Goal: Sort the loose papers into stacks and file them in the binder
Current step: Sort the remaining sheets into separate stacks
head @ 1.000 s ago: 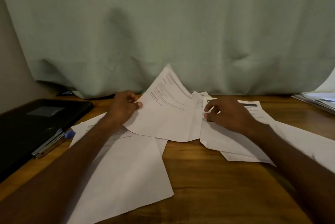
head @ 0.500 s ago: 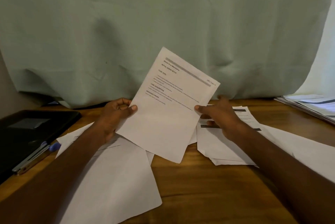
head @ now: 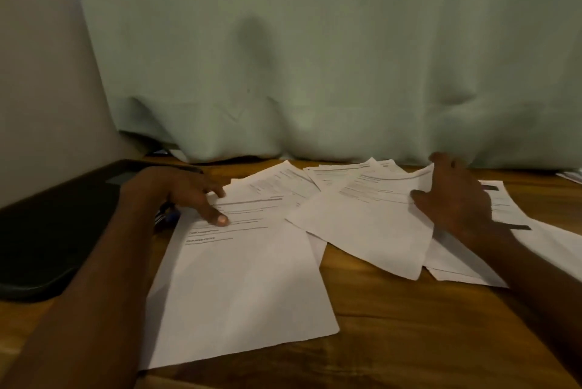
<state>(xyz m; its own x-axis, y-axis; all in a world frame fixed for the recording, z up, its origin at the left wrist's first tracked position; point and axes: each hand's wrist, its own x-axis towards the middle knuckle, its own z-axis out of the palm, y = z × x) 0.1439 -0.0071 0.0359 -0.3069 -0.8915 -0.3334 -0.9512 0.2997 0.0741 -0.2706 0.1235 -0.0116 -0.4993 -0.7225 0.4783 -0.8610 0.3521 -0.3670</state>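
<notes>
A pale green curtain hangs across the whole back of the scene, its hem bunched on the far edge of a wooden table. On the left of the table lies a black binder, closed and flat, with a pen just beside its right edge, partly hidden under the wrist. Loose papers are spread across the middle in an overlapping fan. The biggest sheet lies nearest me, printed side up, and the left hand rests on its top corner with fingers stretched out flat, the thumb pressing the page. To the right, a tilted sheet overlaps other pages, and the right hand holds its far right edge, fingers curled over the paper so that the corner lifts a little. More pages lie under that forearm.
</notes>
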